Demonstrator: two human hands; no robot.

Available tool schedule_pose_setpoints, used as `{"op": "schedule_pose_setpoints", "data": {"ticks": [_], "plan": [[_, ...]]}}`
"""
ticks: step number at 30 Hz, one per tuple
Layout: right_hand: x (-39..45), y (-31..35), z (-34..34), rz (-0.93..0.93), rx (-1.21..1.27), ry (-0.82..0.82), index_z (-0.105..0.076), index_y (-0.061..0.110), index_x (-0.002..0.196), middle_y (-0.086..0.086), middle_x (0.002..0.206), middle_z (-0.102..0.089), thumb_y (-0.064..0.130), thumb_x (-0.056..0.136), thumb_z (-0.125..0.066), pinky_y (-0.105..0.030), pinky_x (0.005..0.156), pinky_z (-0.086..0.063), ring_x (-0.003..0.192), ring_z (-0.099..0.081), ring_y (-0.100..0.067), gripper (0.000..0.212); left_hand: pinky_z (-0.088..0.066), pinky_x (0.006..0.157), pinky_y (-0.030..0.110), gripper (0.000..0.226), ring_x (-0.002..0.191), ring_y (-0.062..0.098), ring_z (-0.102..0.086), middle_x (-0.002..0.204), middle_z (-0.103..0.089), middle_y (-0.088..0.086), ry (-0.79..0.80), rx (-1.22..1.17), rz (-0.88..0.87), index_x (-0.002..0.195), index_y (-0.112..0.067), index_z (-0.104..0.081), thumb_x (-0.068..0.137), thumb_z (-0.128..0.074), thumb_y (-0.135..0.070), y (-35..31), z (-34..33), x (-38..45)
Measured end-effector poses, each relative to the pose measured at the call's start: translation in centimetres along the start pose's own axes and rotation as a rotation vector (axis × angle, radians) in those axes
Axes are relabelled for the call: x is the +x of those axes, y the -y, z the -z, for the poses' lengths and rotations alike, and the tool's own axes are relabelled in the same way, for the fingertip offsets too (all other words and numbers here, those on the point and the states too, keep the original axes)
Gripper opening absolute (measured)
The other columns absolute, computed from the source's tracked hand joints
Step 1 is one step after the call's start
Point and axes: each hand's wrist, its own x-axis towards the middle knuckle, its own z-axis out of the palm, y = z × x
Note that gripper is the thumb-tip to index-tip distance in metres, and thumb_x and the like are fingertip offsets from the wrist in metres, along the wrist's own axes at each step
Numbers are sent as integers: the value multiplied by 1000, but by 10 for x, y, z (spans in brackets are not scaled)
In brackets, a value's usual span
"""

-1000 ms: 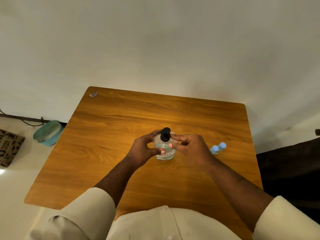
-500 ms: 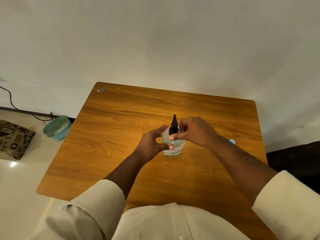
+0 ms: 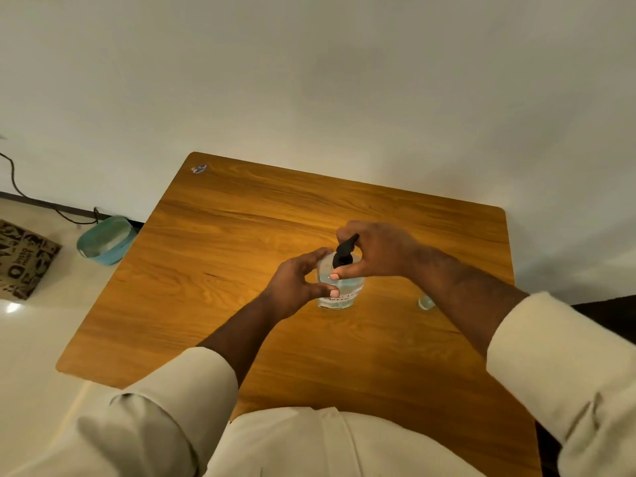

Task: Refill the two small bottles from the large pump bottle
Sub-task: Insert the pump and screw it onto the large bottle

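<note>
Near the middle of the square wooden table (image 3: 241, 270), a clear, rounded large pump bottle (image 3: 339, 290) with a pale liquid inside is stood upright, a white label band being seen low on its side. The bottle's body is gripped from the left by the left hand (image 3: 296, 284), whose fingers are curled round the far side while the thumb is pressed against the near side. The black plastic pump head (image 3: 344, 251) on top of the bottle is pinched by the right hand (image 3: 375, 253): the thumb is laid against the near side of the collar and the other fingers are bent over the far side, with the nozzle seen tilted up and to the right between them. Just right of the bottle, partly hidden behind the right forearm, a small clear bottle (image 3: 426, 302) is seen on the tabletop; only its lower part is shown, and whether a second one stands behind the arm cannot be told. Cream rolled-up sleeves (image 3: 192, 383) are worn on both arms. At the table's far left corner a small sticker (image 3: 199, 169) is stuck. On the pale floor to the left, a teal round basin (image 3: 105, 239) is placed by the wall, with a brown printed paper bag (image 3: 24, 259) further left and a dark cable (image 3: 20, 191) run along the skirting.
</note>
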Motion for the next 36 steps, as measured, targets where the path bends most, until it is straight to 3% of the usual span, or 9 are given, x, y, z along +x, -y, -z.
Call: {"op": "schedule_pose_setpoints", "data": {"ticks": [3,5,8,11,13,17,22,26,36], "plan": [[9,-2,6,120,-129,128,-61,29,86,16,78,-54,75,73,-48,-22,54,-41,68,-53,-7,49,-37,113,47,87,141,12,-40,146,-52,-5,10,-19,-3,144,-19,-47,68,-88,-13,-2,0,1],[5,-2,-6,79,-115,16,-68,20,84,8,75,-64,65,80,-54,-22,52,-39,65,-58,-13,47,-42,108,55,81,137,14,-46,139,-58,-4,-15,-59,-33,141,-19,-50,69,-87,-11,-2,-3,-1],[-2,16,-38,-259,-52,-327,-69,20,75,3,65,-67,70,78,-51,-25,50,-43,59,-61,-16,53,-54,97,47,72,125,8,-56,129,-65,-5,-131,-138,-67,135,-18,-56,71,-86,-6,-1,-11,-3],[-4,26,-46,-577,93,-333,-64,25,70,8,62,-62,94,57,-40,-26,52,-45,58,-58,-10,73,-55,92,41,70,126,7,-55,133,-61,-10,-136,-162,-80,134,-17,-57,72,-85,-6,2,-13,-3],[-12,12,-32,-445,82,-149,-62,31,84,12,78,-63,96,51,-41,-25,57,-45,69,-58,-10,76,-55,94,42,73,130,10,-52,134,-61,-7,-85,-169,-66,136,-18,-55,70,-86,-5,1,-11,-2],[-9,-14,11,-45,126,218,-44,36,130,11,114,-48,63,73,-66,-25,73,-47,98,-49,-7,67,-48,104,35,72,129,15,-54,132,-64,2,7,-146,-87,133,-12,-56,69,-85,2,-2,-7,4],[21,-5,21,269,-173,267,-61,22,98,10,91,-44,50,75,-71,-29,56,-48,73,-52,-12,38,-50,101,31,75,130,12,-54,133,-63,4,52,-103,-84,135,-8,-53,68,-85,4,-2,-2,9],[32,-2,16,270,-252,323,-61,25,83,10,76,-52,52,76,-66,-25,52,-44,64,-51,-8,29,-51,99,31,77,130,11,-54,133,-63,4,43,-102,-81,137,-9,-52,68,-84,4,0,-4,9],[-6,14,-33,-176,-103,-353,-55,16,51,1,49,-55,39,73,-68,-25,39,-33,43,-47,-16,34,-57,91,35,80,129,15,-53,132,-62,0,-144,-147,-81,137,-11,-54,65,-88,0,17,-20,8]]}}
